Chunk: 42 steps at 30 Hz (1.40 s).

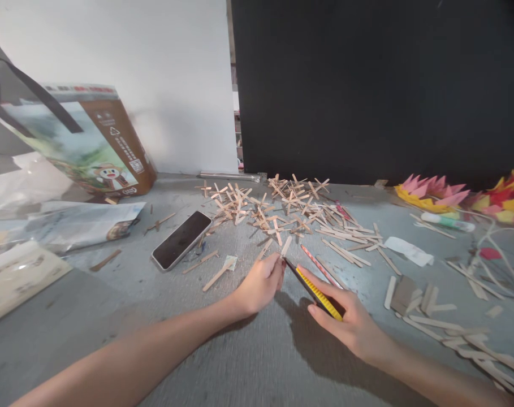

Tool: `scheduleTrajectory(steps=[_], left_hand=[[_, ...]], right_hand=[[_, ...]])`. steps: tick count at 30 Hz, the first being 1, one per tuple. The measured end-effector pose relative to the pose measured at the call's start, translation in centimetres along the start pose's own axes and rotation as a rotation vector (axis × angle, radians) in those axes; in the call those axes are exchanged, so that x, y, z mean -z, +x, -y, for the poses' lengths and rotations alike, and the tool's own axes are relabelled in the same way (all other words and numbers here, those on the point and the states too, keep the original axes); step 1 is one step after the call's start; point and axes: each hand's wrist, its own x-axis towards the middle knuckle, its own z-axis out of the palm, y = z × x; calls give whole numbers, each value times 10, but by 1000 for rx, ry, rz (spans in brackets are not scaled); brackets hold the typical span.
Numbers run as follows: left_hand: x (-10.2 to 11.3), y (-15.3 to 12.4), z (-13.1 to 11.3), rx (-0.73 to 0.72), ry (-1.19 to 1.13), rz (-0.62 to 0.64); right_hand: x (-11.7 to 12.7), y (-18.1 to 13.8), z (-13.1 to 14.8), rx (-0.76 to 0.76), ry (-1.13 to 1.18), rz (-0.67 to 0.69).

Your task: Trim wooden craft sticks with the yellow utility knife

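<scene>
My left hand [260,284] is closed in a pinch on a short flat wooden stick [286,246] that juts up past its fingertips. My right hand [345,316] grips a yellow-and-black utility knife [314,289], whose dark tip points up-left and meets the stick just beside my left fingers. Both hands rest low over the grey table [248,350]. A red-striped pencil [320,265] lies right behind the knife. Beyond the hands spreads a heap of small crosses made of wooden sticks [277,206].
A black smartphone [182,239] lies face up to the left. A tilted printed bag [87,141] and plastic wrappers [65,223] fill the far left. Loose sticks and cut pieces [430,311] lie at the right, with paper flowers [435,192], a glue bottle [445,220] and white cord [500,254].
</scene>
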Motion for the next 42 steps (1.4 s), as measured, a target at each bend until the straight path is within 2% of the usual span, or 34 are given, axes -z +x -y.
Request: scheduleTrajectory(steps=[6,12,17,22,28,32,38,42], left_hand=[[-1,0,1,16,-25,1],[-1,0,3,10,-25,15],[-1,0,-2,19,-50,22],[1,-1,-8,14,-69,34],[0,0,1,30,-62,36],[-1,1,2,74,-133,0],[0,-1,-13,127,-181,-14],[1,-1,-11,152,-248,-35]], right_hand=[[1,1,-6,-155,272,-19],[1,4,-3,-189,670,2],[5,6,-1,-228,837,23],[6,5,-4,-204,892,55],[3,0,-2,-99,817,53],[0,0,1,-123,759,37],[-2,4,0,-159,751,-51],[-2,4,-1,-160,739,-61]])
